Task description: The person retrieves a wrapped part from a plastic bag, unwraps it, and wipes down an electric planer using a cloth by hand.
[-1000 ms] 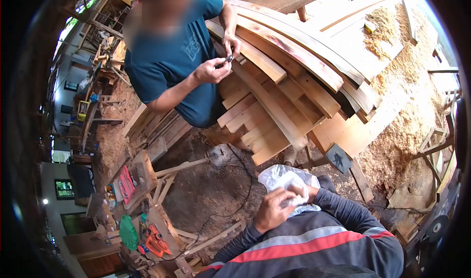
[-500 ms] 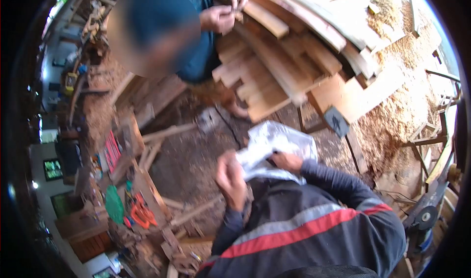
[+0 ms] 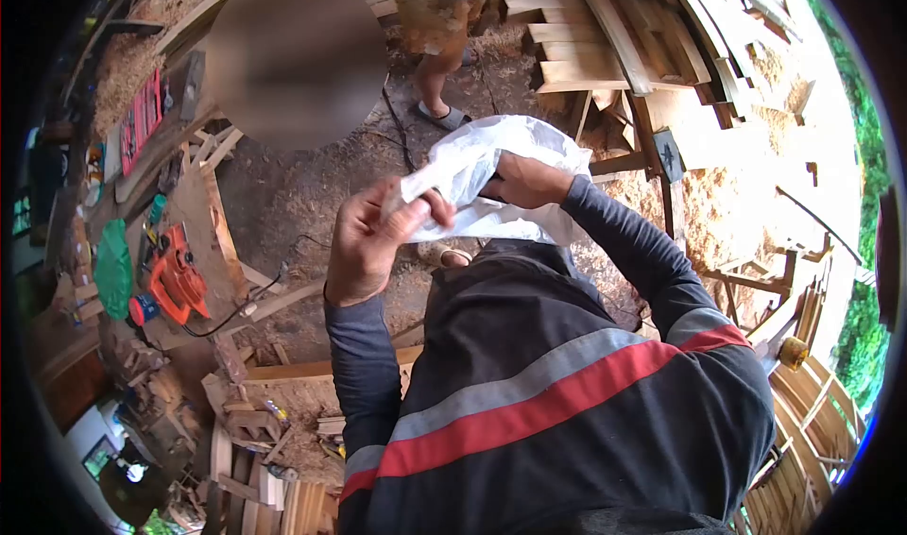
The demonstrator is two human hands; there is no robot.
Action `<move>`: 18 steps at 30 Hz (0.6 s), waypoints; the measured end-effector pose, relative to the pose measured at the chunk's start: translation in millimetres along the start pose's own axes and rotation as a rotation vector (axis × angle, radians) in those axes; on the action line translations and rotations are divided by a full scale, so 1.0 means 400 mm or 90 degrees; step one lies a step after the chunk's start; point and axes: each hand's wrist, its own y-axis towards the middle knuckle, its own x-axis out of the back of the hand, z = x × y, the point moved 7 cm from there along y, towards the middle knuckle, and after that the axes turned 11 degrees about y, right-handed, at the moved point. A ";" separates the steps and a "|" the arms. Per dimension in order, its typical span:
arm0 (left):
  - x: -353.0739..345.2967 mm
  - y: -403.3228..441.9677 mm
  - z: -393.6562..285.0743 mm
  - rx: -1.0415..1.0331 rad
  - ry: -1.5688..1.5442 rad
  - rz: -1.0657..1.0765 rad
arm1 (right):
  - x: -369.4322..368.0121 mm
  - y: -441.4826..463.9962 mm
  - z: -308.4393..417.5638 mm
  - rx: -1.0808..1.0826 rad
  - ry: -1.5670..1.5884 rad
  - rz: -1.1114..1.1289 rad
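Note:
A translucent white plastic bag [image 3: 472, 148] spreads out in front of my body at waist height. My left hand [image 3: 370, 242] is closed on the bag's left edge, thumb and fingers pinching the crumpled film. At the bag's opening is my right hand [image 3: 531, 180], its fingers curled downward and partly inside. Whatever those fingertips grip, if anything, is hidden by the hand and the film.
A person [image 3: 439, 34] in shorts and sandals stands ahead. Stacked wooden boards [image 3: 576, 49] lie at the upper right. An orange power tool [image 3: 177, 275] with a cord sits at left, beside a green bag [image 3: 112, 271]. Sawdust and wood scraps litter the floor.
My view has shifted, so the boards and person appear higher. The bag and both hands appear higher and larger. The other person's hands have left the view.

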 end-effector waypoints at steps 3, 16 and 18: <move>0.070 -0.073 -0.014 -0.159 -0.172 -0.121 | -0.022 0.071 0.164 0.166 0.026 -0.140; 0.365 -0.465 -0.128 -0.408 0.004 -0.254 | -0.361 0.412 0.374 0.108 -0.072 0.179; 0.385 -0.500 -0.129 -0.452 0.005 -0.266 | -0.407 0.471 0.408 0.110 -0.129 0.232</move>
